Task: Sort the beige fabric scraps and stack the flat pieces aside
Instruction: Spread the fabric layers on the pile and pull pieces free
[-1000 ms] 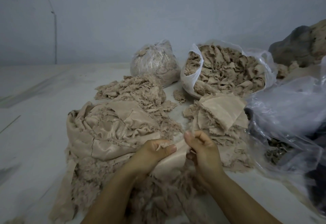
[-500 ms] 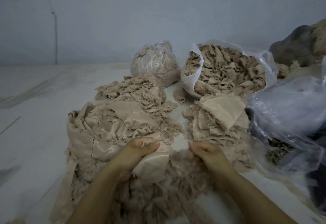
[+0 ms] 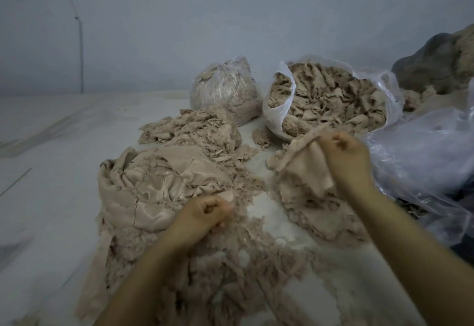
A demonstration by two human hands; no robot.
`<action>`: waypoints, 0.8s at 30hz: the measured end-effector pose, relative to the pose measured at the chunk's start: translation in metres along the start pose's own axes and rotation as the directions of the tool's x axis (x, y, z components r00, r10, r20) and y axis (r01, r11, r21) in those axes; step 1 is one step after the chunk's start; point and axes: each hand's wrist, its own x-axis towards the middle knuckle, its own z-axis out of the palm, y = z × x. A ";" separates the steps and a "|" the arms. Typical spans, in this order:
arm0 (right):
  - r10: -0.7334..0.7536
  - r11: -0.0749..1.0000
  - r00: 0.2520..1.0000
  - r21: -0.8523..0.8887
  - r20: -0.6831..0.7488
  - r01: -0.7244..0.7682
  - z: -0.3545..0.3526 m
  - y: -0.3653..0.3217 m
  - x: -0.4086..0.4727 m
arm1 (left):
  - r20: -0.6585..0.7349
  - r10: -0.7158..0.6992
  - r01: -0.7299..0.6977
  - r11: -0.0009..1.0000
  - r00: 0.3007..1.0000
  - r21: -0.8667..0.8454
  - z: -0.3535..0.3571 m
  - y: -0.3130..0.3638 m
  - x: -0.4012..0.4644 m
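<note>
My right hand (image 3: 343, 156) is blurred and grips a flat beige piece (image 3: 307, 171) by its upper edge, holding it just above the stack of flat pieces (image 3: 315, 212) at the right. My left hand (image 3: 205, 212) is curled down in the loose frayed scraps (image 3: 230, 274) in front of me, its fingertips pinching a pale scrap edge beside the crumpled satin pile (image 3: 154, 192). What lies under its fingers is hidden.
A heap of shredded scraps (image 3: 195, 133) lies behind the satin pile. At the back stand a tied plastic bag (image 3: 225, 89) and an open bag (image 3: 277, 110) full of scraps. Crinkled clear plastic (image 3: 423, 151) lies at the right. Bare pale floor (image 3: 51, 171) spreads to the left.
The hands, close together on one piece a second ago, have separated. My right hand has risen to the right over the flat stack with a piece; my left hand has sunk into the scraps.
</note>
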 end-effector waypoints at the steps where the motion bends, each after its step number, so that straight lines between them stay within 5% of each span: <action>1: -0.035 0.990 0.999 -0.135 -0.019 0.033 -0.008 -0.001 0.014 | 0.122 0.017 -0.036 0.988 0.992 0.153 -0.006 -0.001 -0.003; 3: -0.100 0.918 0.995 -0.387 -0.026 0.083 -0.018 0.000 0.022 | 0.340 -0.051 -0.105 0.899 0.939 0.424 -0.015 -0.011 -0.008; 6: -0.194 0.935 0.971 -0.272 0.139 0.226 -0.004 0.006 -0.021 | 0.395 -0.018 -0.283 0.667 0.918 0.689 -0.016 -0.026 -0.007; 7: -0.130 0.953 0.940 -0.221 0.315 0.206 0.008 0.011 -0.045 | 0.362 0.033 -0.291 0.668 0.931 0.685 -0.014 -0.030 -0.006; 10: 0.138 0.983 0.682 -0.183 0.718 -0.006 0.041 0.029 -0.113 | 0.202 0.151 -0.228 0.865 0.968 0.447 -0.007 -0.031 -0.003; 11: 0.127 0.987 0.657 -0.159 0.743 -0.011 0.049 0.036 -0.127 | 0.149 0.158 -0.204 0.903 0.976 0.379 -0.006 -0.029 -0.002; 13: 0.085 0.995 0.720 -0.101 0.689 -0.021 0.056 0.042 -0.133 | 0.093 0.126 -0.148 0.945 0.988 0.291 -0.006 -0.027 -0.002; 17: 0.168 0.973 0.823 0.044 0.543 -0.228 0.052 0.038 -0.112 | 0.128 0.108 -0.141 0.950 0.986 0.278 -0.021 -0.026 -0.006; 20: 0.169 0.969 0.867 0.080 0.469 -0.232 0.049 0.035 -0.105 | 0.147 0.082 -0.115 0.967 0.986 0.227 -0.029 -0.026 -0.010; 22: 0.122 0.983 0.852 0.059 0.509 -0.176 0.050 0.035 -0.109 | 0.118 0.099 -0.124 0.965 0.988 0.232 -0.029 -0.025 -0.009; 24: 0.123 0.989 0.737 -0.024 0.665 -0.144 0.057 0.035 -0.122 | 0.073 0.118 -0.132 0.966 0.990 0.221 -0.024 -0.025 -0.008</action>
